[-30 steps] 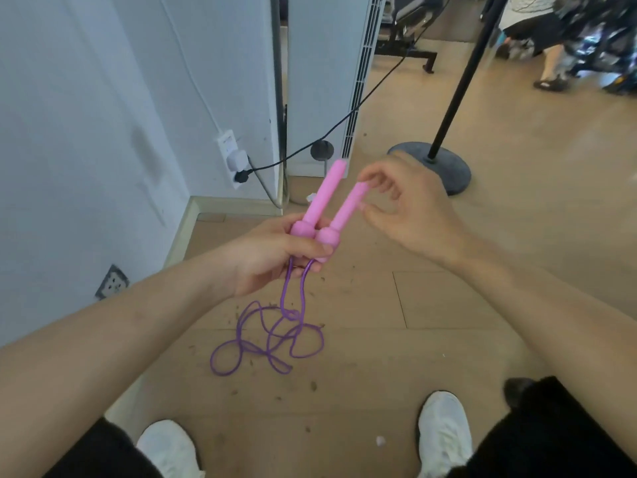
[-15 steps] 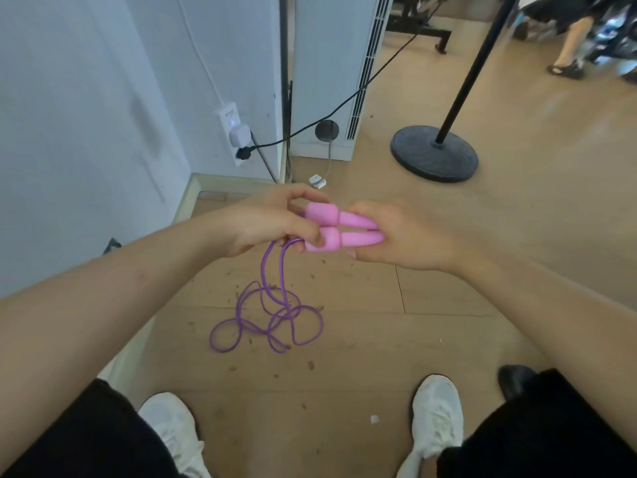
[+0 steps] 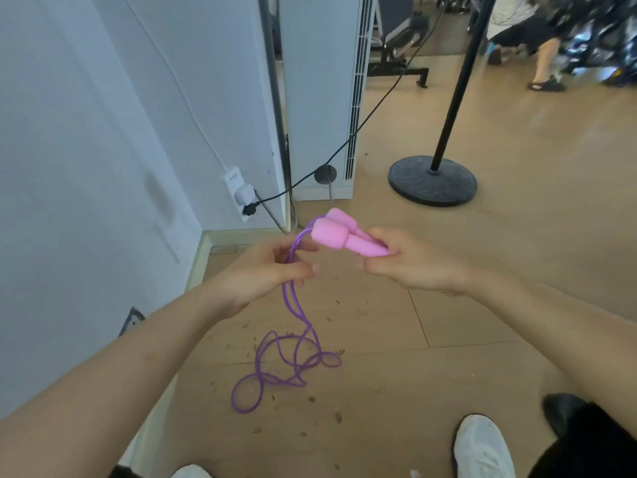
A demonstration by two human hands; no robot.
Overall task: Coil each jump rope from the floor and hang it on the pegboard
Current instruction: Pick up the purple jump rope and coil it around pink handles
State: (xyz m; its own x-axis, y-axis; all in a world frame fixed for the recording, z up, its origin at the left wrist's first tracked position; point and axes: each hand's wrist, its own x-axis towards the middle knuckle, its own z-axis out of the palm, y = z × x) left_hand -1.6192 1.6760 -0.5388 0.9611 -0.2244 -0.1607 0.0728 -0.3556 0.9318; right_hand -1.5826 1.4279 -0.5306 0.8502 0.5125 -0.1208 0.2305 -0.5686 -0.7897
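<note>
Right hand (image 3: 413,265) gripped both pink handles (image 3: 348,238) together; the left hand (image 3: 265,270) closed loosely round the doubled purple cord (image 3: 293,305). Its limp, light remainder lay tangled on the floor (image 3: 465,339), best gathered near the handles.

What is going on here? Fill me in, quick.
A person is gathering up a jump rope. The right hand grips both pink handles side by side, while the left hand holds the two strands of purple cord just below them. Most of the cord lies in loose loops on the wooden floor, not yet coiled. No pegboard is in view.
</note>
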